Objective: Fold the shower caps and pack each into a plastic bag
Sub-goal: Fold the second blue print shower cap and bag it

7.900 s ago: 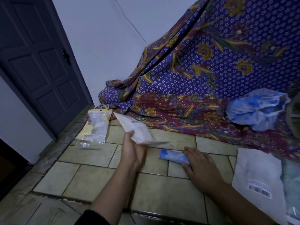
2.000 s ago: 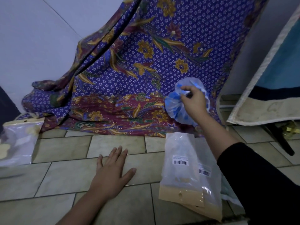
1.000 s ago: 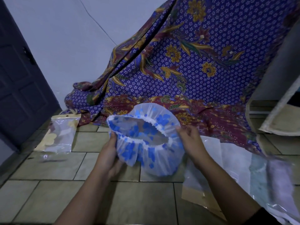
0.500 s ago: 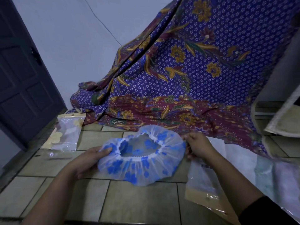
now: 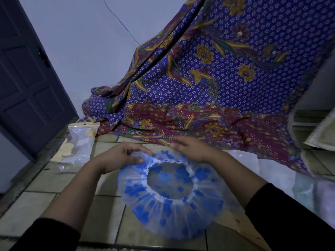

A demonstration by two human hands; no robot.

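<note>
While the shower cap point(image 5: 170, 212) lies mouth-up on the tiled floor point(image 5: 108, 214) just before me, my left hand point(image 5: 119, 158) pinches its gathered rim at ten o'clock. My right hand point(image 5: 194, 151) rests on the rim at twelve; whether it grips, I cannot tell. I judge this flattens it for folding. Plastic bags point(image 5: 243, 162) lie at three o'clock, a filled bag point(image 5: 78, 145) at ten; no print is legible.
</note>
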